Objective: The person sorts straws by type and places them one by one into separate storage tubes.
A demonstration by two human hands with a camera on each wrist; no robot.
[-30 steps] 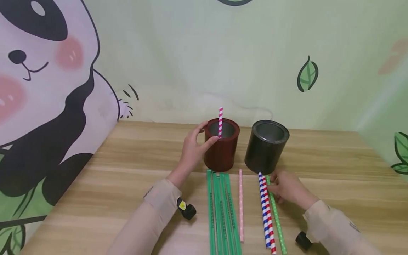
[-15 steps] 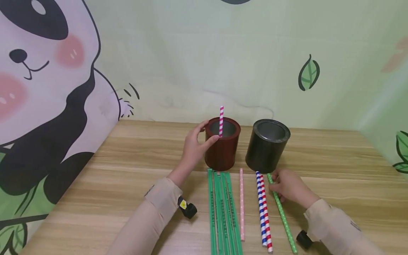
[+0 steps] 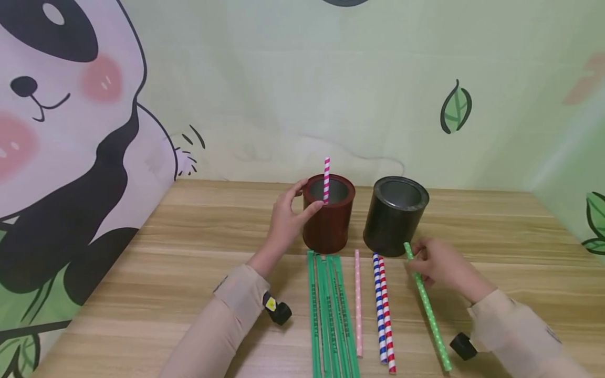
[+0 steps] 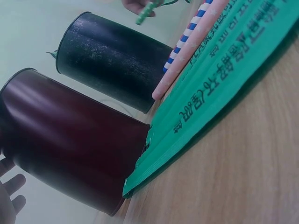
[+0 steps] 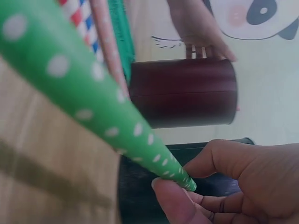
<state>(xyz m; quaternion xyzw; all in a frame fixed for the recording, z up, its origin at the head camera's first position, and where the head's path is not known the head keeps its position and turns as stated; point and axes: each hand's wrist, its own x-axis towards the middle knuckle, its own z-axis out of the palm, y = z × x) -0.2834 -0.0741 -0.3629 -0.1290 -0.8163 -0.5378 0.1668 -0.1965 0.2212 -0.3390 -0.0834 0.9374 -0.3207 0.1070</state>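
Note:
My right hand [image 3: 441,268] pinches a green paper straw with white dots [image 3: 431,315] near its far end, between thumb and fingers. This straw slants toward me, its far end raised, as the right wrist view shows. My left hand [image 3: 285,220] holds the rim of a dark red can [image 3: 326,231], thumb at the front and fingers at the left side. A pink-and-white striped straw [image 3: 326,176] stands upright in that can. To its right stands a black can [image 3: 393,226], slightly left of the right hand.
Before the cans lie several green-wrapped straws [image 3: 333,320], a pink dotted straw [image 3: 358,304], a blue-striped straw [image 3: 380,310] and a red-striped straw [image 3: 387,315]. The wooden table [image 3: 189,262] meets a printed wall [image 3: 264,94] behind the cans.
My right hand has drawn the green straw right, away from the striped straws, and lifted its far end. The blue and red striped straws have shifted left. My left hand stays at the dark red can.

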